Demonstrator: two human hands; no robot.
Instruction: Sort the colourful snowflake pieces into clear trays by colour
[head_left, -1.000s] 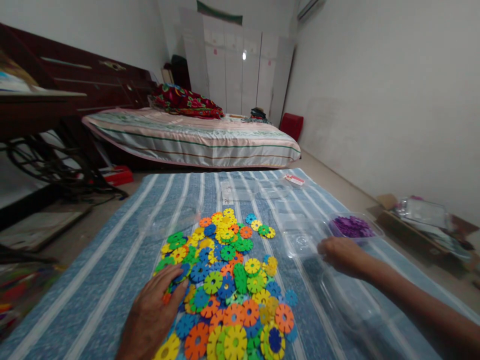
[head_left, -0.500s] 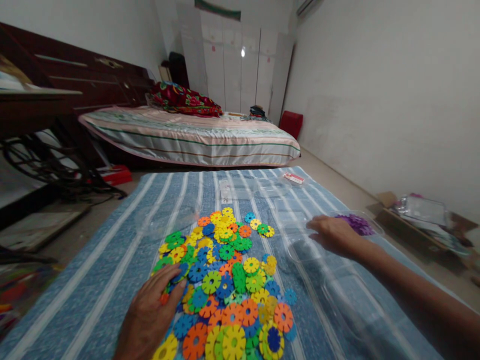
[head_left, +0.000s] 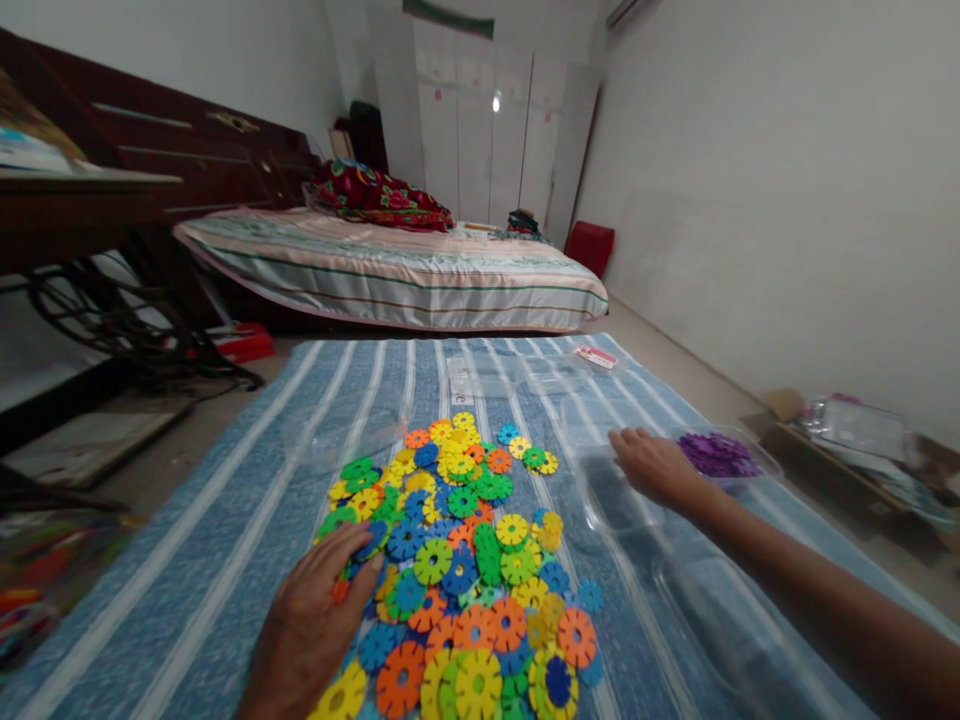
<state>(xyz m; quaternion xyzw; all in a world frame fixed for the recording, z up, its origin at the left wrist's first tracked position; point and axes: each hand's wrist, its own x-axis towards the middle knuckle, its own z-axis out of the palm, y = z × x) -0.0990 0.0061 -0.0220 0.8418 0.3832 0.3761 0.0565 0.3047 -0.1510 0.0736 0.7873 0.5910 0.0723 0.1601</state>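
A pile of flat plastic snowflake discs (head_left: 457, 560) in orange, yellow, green and blue lies on a blue striped cloth (head_left: 225, 560). My left hand (head_left: 315, 620) rests palm down on the pile's left edge, its fingers spread over some discs. Off to the right, my right hand (head_left: 651, 464) lies flat on the rim of an empty clear plastic container (head_left: 611, 500). Just right of that hand stands a second clear container holding purple discs (head_left: 718, 455).
More clear plastic lids and trays (head_left: 525, 380) lie at the cloth's far end. Behind is a bed (head_left: 390, 270), with a dark wooden table (head_left: 82, 210) at left. A cardboard box with plastic bags (head_left: 847, 440) sits by the right wall.
My right hand has moved left and a little farther away, from beside the purple-disc container onto the empty clear container. My left hand has stayed on the pile.
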